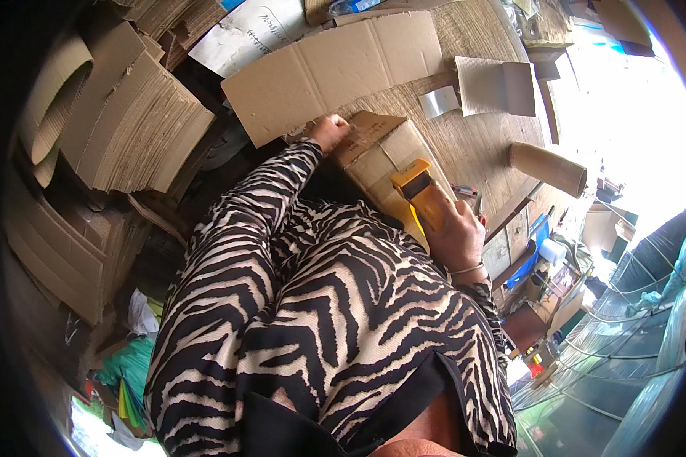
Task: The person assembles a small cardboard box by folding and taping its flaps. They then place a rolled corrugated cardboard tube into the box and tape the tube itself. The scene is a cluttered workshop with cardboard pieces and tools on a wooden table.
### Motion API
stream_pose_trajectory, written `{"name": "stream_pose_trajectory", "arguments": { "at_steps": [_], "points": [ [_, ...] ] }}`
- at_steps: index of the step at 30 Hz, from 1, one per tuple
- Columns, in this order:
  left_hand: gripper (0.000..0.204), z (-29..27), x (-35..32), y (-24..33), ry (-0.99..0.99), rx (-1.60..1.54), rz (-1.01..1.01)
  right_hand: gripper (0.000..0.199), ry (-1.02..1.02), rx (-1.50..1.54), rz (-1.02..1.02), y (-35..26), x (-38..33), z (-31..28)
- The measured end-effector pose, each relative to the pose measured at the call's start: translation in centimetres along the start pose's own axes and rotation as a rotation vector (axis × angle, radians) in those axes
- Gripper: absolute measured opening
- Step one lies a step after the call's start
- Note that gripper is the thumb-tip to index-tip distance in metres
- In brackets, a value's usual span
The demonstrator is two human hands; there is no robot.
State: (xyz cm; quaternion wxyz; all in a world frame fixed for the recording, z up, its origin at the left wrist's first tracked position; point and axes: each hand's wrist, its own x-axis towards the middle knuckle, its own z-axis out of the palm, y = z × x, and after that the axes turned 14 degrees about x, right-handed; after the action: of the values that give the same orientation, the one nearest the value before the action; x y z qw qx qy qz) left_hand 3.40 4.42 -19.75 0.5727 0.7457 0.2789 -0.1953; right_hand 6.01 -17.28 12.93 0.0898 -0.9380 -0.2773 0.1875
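A brown cardboard box (385,161) lies at a slant on the wooden table in front of me. Its left end has a printed flap or panel. My left hand (330,133) is closed at the box's far left corner, with the fingers curled; what they hold, if anything, is hidden. In my right hand (459,238) is a yellow hand tool with a black end (413,180), held against or just above the box's right side. Its exact kind I cannot make out. A small red-and-grey tool (465,190) lies on the table just beyond the right hand.
A long creased cardboard sheet (335,65) lies behind the box. Farther right are a folded cardboard piece (495,86), a small pale card (438,102) and a cardboard tube (548,168). Tall stacks of flat cardboard (141,122) crowd the left side.
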Motion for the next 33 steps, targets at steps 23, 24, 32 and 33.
{"name": "stream_pose_trajectory", "arguments": {
  "at_steps": [23,24,32,33],
  "points": [
    [0.073,-3.1,-7.5,8.6,-0.37,-0.198,0.214,0.053,0.149,0.103,-0.103,2.1,-0.6,1.0],
    [0.073,-2.8,-7.6,9.4,-0.298,-0.1,0.238,0.054,0.156,0.104,-0.108,2.2,-0.7,1.1],
    [0.061,-0.1,-7.9,14.6,0.187,0.581,0.104,0.056,0.092,0.209,-0.141,2.6,-1.5,0.1],
    [0.062,-0.1,-8.1,14.8,0.221,0.623,0.096,0.056,0.058,0.216,-0.125,2.8,-2.1,-0.4]
  ]
}}
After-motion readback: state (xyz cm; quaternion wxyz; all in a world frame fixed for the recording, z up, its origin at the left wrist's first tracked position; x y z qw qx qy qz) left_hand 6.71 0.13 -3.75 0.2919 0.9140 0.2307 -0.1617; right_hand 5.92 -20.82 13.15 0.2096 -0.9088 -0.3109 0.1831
